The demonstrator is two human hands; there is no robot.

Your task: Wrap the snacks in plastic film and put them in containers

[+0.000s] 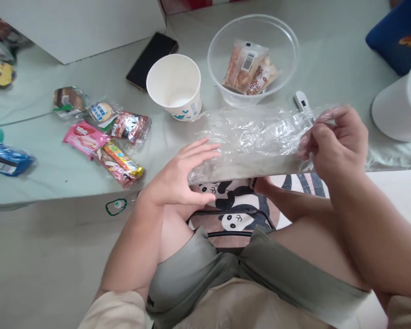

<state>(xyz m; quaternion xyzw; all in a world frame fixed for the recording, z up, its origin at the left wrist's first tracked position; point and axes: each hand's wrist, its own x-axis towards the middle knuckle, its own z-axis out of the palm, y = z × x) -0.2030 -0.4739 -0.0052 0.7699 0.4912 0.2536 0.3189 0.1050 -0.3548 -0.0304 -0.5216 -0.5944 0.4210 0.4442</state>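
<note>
A crumpled clear plastic bag (pixel 256 141) lies stretched along the near edge of the pale green table (pixel 55 183). My left hand (pixel 181 176) is open, its fingers straight and close together, resting against the bag's left end. My right hand (pixel 332 141) is closed in a pinch on the bag's right end and lifts it slightly. Behind the bag stand a white paper cup (pixel 174 87) and a clear plastic bowl (pixel 253 57) holding two wrapped snacks (pixel 248 68).
Several small snack packets (pixel 106 137) lie at the left of the table, with a black phone (pixel 152 59) behind the cup. A small white clip-like object (pixel 303 103) sits past the bag. A white container (pixel 400 107) and a blue cushion (pixel 399 34) are at the right.
</note>
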